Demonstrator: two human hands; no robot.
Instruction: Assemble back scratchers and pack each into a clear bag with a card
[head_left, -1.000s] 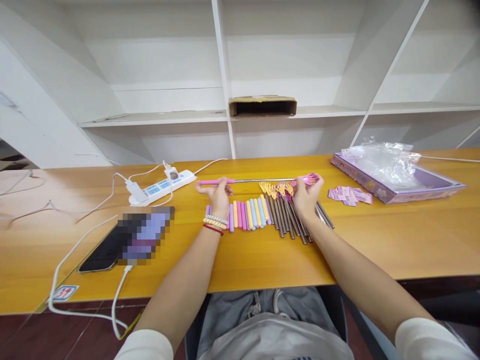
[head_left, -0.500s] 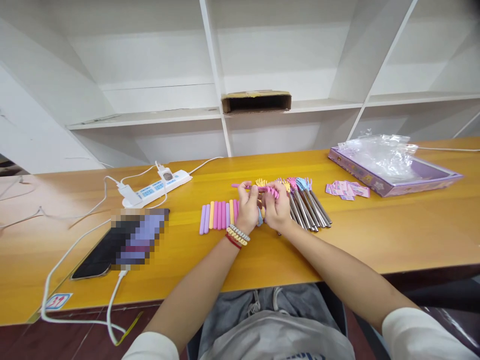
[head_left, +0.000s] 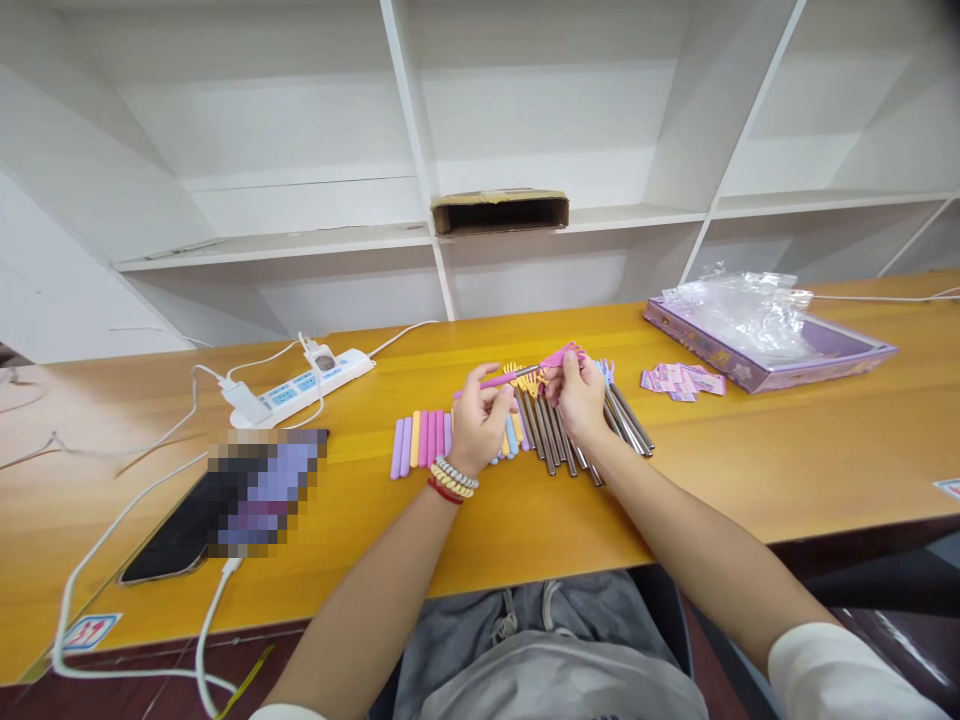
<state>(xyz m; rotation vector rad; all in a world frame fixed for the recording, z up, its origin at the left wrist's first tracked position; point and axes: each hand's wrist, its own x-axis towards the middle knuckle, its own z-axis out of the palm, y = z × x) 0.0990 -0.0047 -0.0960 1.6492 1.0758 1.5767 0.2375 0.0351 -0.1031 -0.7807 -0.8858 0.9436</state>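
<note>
A pink stick (head_left: 499, 380) with a metal middle and a pink hand-shaped end (head_left: 561, 356) is held between both hands. My left hand (head_left: 481, 418) grips its pink handle, fingers closed. Pinched in my right hand (head_left: 580, 394) is the hand-shaped end. Below and left of my left hand lies a row of purple, yellow and pink tubes (head_left: 422, 440), continuing behind it with blue ones (head_left: 511, 436). Under my right hand are several metal rods (head_left: 551, 440) with yellow, pink and blue hand-shaped ends.
Small pink cards (head_left: 681, 380) lie right of the rods. Farther right, a purple box lid (head_left: 780, 378) holds clear plastic bags (head_left: 757, 310). At left are a white power strip (head_left: 300, 388), cables and a dark phone (head_left: 176, 525). A cardboard box (head_left: 501, 212) sits on the white shelf.
My hands have moved apart, with my right hand farther right and up. The pink stick now shows its metal middle between them. The view has shifted slightly.
</note>
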